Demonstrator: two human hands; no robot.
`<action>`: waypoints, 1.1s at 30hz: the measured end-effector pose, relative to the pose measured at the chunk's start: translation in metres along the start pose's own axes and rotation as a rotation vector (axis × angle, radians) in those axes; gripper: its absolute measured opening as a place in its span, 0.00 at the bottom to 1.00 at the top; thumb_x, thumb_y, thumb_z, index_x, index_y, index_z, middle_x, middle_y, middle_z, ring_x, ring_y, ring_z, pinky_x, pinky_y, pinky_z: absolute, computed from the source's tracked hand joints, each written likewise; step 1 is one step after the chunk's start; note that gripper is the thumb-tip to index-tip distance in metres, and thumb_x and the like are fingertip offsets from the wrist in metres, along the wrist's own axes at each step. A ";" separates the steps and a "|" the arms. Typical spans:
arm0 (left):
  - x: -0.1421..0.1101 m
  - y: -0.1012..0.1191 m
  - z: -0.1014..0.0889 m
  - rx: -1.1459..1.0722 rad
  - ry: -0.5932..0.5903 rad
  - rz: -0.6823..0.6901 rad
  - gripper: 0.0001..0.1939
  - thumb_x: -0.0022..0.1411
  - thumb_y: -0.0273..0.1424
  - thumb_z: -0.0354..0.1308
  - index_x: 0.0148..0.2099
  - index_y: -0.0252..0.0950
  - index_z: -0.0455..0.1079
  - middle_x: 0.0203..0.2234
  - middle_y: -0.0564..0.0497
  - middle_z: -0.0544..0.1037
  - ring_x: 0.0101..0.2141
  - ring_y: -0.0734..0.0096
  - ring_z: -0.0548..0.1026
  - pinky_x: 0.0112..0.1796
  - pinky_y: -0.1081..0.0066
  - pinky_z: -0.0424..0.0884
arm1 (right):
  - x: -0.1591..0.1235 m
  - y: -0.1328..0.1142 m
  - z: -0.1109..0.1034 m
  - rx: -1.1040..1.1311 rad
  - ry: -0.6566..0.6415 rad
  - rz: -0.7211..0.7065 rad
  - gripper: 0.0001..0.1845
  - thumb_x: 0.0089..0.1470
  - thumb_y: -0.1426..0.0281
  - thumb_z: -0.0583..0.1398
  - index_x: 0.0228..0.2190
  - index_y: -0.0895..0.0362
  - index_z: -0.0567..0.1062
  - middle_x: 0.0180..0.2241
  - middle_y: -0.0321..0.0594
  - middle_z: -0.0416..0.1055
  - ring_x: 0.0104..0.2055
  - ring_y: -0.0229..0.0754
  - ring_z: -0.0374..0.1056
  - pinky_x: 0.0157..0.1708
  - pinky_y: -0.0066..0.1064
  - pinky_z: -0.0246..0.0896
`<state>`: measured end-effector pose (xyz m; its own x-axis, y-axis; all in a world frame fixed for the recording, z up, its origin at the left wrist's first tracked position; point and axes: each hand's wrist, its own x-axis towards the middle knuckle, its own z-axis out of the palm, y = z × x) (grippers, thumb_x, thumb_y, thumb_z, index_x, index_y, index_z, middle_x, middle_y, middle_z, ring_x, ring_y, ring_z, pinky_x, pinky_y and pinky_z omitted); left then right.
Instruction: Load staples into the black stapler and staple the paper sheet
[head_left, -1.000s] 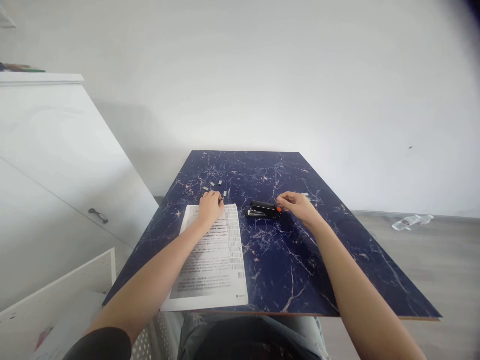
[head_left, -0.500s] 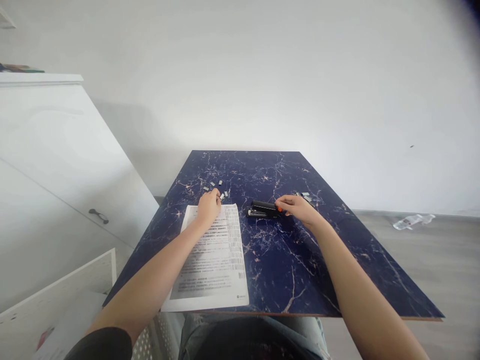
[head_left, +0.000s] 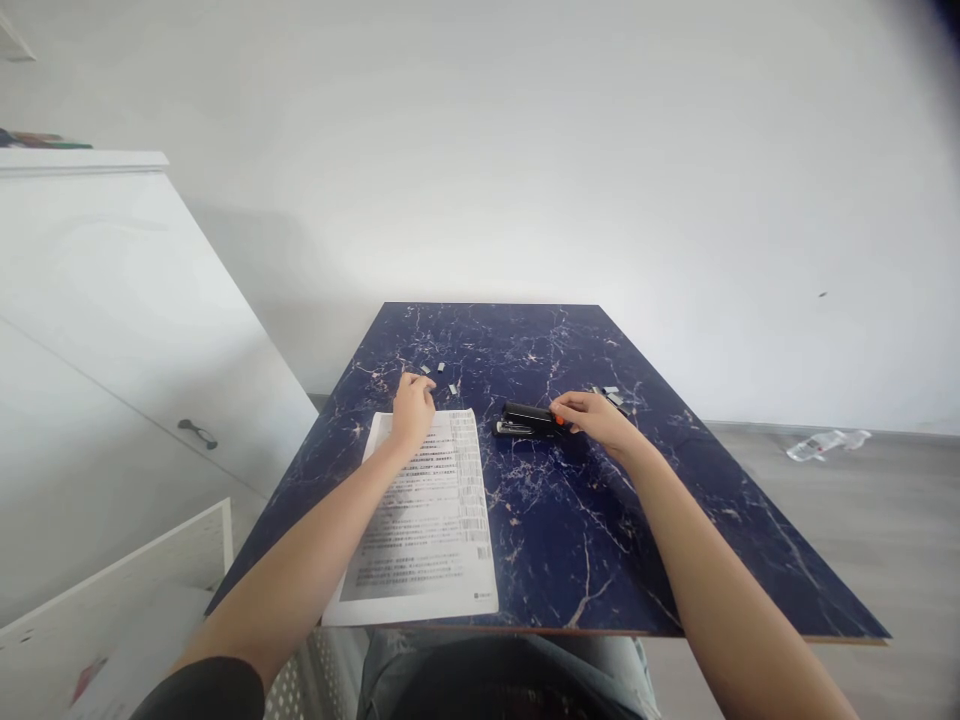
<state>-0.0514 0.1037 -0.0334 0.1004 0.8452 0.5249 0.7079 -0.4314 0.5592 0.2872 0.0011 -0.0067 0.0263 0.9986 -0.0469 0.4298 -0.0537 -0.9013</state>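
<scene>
My right hand grips the rear end of a black stapler that lies on the table, thumb and fingers around it beside an orange spot. The stapler's front jaw points left, with a gap between its top and base. Past the top edge of a printed paper sheet, my left hand has its fingers bent and drawn together. What they hold, if anything, is hidden. Small grey metal pieces that look like staple strips lie just beyond and right of those fingers.
More small grey pieces lie behind my right hand on the dark blue marbled table. A white cabinet stands at the left. Clear plastic packaging is on the floor at the right.
My left hand has shifted slightly left, away from the small pieces. One piece that lay by its fingertips no longer shows. My right hand and the stapler have stayed in place.
</scene>
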 end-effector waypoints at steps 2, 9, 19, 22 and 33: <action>0.000 0.002 0.002 -0.153 -0.002 -0.027 0.14 0.63 0.18 0.51 0.39 0.35 0.78 0.40 0.44 0.78 0.42 0.60 0.77 0.49 0.60 0.71 | 0.001 0.001 -0.001 0.018 -0.003 0.007 0.22 0.52 0.49 0.64 0.35 0.54 0.79 0.32 0.40 0.76 0.37 0.43 0.69 0.33 0.31 0.62; -0.004 0.023 0.008 -1.071 -0.106 -0.710 0.09 0.62 0.18 0.57 0.36 0.32 0.77 0.34 0.45 0.80 0.36 0.69 0.79 0.45 0.65 0.75 | 0.001 0.002 -0.002 0.211 0.029 0.128 0.25 0.49 0.46 0.67 0.34 0.55 0.80 0.39 0.46 0.78 0.37 0.43 0.70 0.29 0.30 0.61; -0.003 0.039 0.000 -1.527 -0.118 -1.044 0.14 0.64 0.11 0.49 0.43 0.26 0.74 0.36 0.39 0.79 0.38 0.67 0.81 0.42 0.71 0.82 | 0.006 0.015 0.005 0.416 -0.084 0.185 0.24 0.41 0.54 0.74 0.37 0.55 0.78 0.26 0.33 0.69 0.21 0.32 0.60 0.22 0.29 0.62; -0.006 0.048 -0.004 -1.530 -0.120 -1.054 0.13 0.63 0.11 0.51 0.43 0.24 0.74 0.38 0.36 0.79 0.42 0.62 0.81 0.45 0.68 0.82 | 0.006 0.015 0.004 0.446 -0.112 0.214 0.24 0.41 0.55 0.74 0.36 0.56 0.78 0.27 0.34 0.69 0.24 0.34 0.64 0.25 0.29 0.67; -0.013 0.044 0.002 -1.323 -0.260 -0.686 0.14 0.58 0.12 0.58 0.43 0.27 0.78 0.41 0.39 0.81 0.44 0.63 0.81 0.59 0.59 0.70 | 0.006 0.019 0.003 0.446 -0.103 0.225 0.24 0.39 0.55 0.75 0.34 0.55 0.77 0.27 0.34 0.69 0.23 0.34 0.65 0.26 0.30 0.70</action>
<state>-0.0205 0.0747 -0.0170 0.2392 0.9641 -0.1154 -0.4381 0.2133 0.8732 0.2927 0.0064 -0.0258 -0.0248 0.9589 -0.2826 -0.0042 -0.2827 -0.9592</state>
